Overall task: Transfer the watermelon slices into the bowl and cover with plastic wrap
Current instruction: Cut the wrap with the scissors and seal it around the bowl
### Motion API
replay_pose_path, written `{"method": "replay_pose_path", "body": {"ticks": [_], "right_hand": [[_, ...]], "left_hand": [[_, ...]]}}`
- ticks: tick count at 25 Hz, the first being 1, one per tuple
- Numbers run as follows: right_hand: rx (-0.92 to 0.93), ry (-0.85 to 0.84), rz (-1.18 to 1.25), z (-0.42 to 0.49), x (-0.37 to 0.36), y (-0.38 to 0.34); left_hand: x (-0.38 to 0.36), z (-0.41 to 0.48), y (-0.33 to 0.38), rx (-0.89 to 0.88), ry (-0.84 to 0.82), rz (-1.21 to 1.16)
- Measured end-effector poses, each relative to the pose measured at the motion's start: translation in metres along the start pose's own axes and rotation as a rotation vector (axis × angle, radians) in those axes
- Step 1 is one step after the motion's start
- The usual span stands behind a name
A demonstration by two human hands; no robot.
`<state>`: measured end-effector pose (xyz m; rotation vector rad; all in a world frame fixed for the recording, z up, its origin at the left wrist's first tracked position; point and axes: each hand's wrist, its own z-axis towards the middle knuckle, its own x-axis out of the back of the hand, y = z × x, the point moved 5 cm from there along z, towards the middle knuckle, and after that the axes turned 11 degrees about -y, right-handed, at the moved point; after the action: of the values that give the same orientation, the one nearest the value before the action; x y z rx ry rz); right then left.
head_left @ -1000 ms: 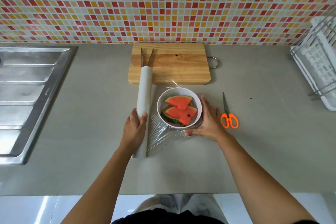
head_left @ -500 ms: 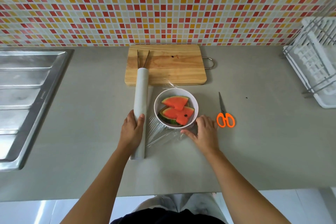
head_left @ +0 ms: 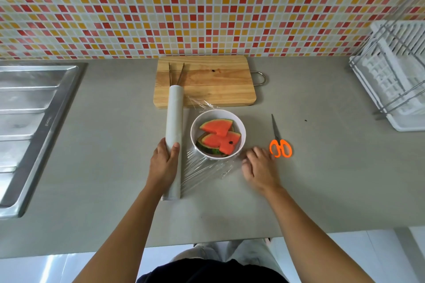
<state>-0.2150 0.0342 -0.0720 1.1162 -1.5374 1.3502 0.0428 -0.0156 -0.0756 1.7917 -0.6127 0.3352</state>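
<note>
A white bowl [head_left: 241,128] sits mid-counter with watermelon slices [head_left: 218,136] inside. To its left lies a long white plastic wrap roll [head_left: 174,117], and my left hand [head_left: 164,163] is closed around its near half. Clear film [head_left: 202,167] stretches from the roll under and around the bowl, bunched in wrinkles in front of it. My right hand [head_left: 258,167] rests palm down on the counter at the film's right edge, just right of the bowl's front, fingers spread; whether it pins the film I cannot tell.
A wooden cutting board [head_left: 216,85] with metal tongs [head_left: 176,73] lies behind the bowl. Orange-handled scissors [head_left: 279,142] lie right of my right hand. A steel sink drainboard [head_left: 27,117] is at the left, a white dish rack [head_left: 395,80] at the right.
My right hand has left the bowl's right side and come down toward me onto the counter by the film edge. The left hand stays on the roll.
</note>
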Motion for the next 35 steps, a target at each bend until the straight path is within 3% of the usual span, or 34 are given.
{"method": "replay_pose_path", "body": {"ticks": [3, 6, 10, 15, 17, 21, 29, 35], "right_hand": [[-0.31, 0.18, 0.054, 0.008, 0.023, 0.024], [-0.621, 0.115, 0.148, 0.012, 0.03, 0.046], [-0.721, 0.035, 0.252, 0.017, 0.031, 0.059], [-0.774, 0.064, 0.353, 0.017, 0.036, 0.065], [-0.741, 0.157, 0.493, 0.016, 0.04, 0.057], [-0.44, 0.312, 0.653, 0.019, 0.054, 0.019], [-0.104, 0.058, 1.184, 0.008, 0.029, -0.067], [0.001, -0.034, 1.322, -0.008, 0.014, -0.109]], "left_hand": [[0.001, -0.001, 0.001, -0.015, 0.0, -0.004], [0.003, -0.001, 0.002, -0.01, 0.005, -0.034], [0.007, -0.004, -0.005, 0.104, 0.004, -0.126], [0.01, -0.007, -0.011, 0.152, -0.066, -0.236], [0.01, -0.007, -0.015, 0.147, -0.103, -0.299], [0.009, -0.006, -0.022, 0.14, -0.14, -0.377], [0.006, -0.011, -0.014, 0.08, -0.158, -0.523], [0.005, -0.016, -0.018, 0.132, -0.072, -0.457]]}}
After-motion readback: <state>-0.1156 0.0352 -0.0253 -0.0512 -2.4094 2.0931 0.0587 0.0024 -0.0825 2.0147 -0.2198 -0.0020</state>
